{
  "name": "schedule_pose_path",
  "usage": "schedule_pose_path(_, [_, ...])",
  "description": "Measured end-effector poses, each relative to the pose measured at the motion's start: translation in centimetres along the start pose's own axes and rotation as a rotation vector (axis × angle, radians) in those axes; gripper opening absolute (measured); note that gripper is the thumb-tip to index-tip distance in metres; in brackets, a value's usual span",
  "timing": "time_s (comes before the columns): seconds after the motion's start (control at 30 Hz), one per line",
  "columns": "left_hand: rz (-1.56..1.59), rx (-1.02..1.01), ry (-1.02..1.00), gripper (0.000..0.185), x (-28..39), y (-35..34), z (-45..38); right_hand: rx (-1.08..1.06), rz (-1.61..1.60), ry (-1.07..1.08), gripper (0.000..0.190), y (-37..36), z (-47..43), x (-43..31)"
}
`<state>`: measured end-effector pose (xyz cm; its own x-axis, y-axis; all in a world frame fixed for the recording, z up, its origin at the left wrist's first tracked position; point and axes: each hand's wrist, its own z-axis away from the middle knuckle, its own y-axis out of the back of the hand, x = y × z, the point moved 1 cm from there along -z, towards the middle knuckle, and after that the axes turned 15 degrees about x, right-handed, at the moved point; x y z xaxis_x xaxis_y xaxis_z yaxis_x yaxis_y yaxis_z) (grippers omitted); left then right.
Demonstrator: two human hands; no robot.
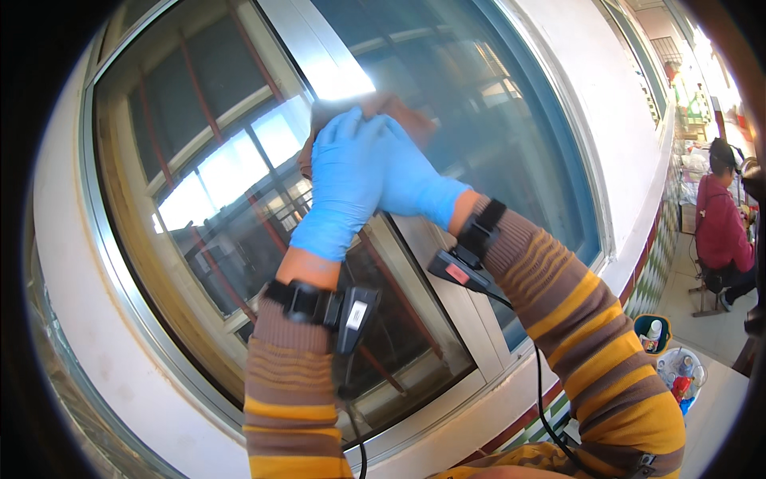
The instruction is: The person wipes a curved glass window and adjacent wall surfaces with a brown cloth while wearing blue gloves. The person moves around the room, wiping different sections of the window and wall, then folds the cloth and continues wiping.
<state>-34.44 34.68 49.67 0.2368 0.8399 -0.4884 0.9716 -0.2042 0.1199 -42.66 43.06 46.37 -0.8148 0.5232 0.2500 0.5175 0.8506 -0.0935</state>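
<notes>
A brown cloth (398, 114) is pressed against the metal frame (326, 54) of a sliding window, at the upper middle of the view. My left hand (347, 167), in a blue disposable glove, lies over the cloth. My right hand (407, 167), gloved alike, rests beside it and partly under it. The two hands touch, and their fingertips are bent over the cloth. Glass panes lie on both sides of the frame, the left pane (227, 251) with reddish bars behind it and the right pane (479, 108) with reflections. Each wrist wears a strapped device with a black cable.
At the right a person (721, 221) in a dark pink top sits on a stool. Nearer, a dark bin (643, 323) with an orange rim and a clear container (694, 362) of items stand by a pale table (721, 383). A white wall (574, 66) borders the window.
</notes>
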Motion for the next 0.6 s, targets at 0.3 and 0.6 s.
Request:
schedule_pose_path(0.3, [-0.334, 0.010, -0.119, 0.066, 0.1, -3.9, 0.1, -0.031, -0.029, -0.249, 0.080, 5.8, 15.1, -5.0])
schedule_pose_path(0.6, [-0.532, 0.104, -0.226, 0.069, -2.8, -4.5, -4.3, -0.040, -0.056, -0.344, 0.082, 4.6, 19.9, -5.6])
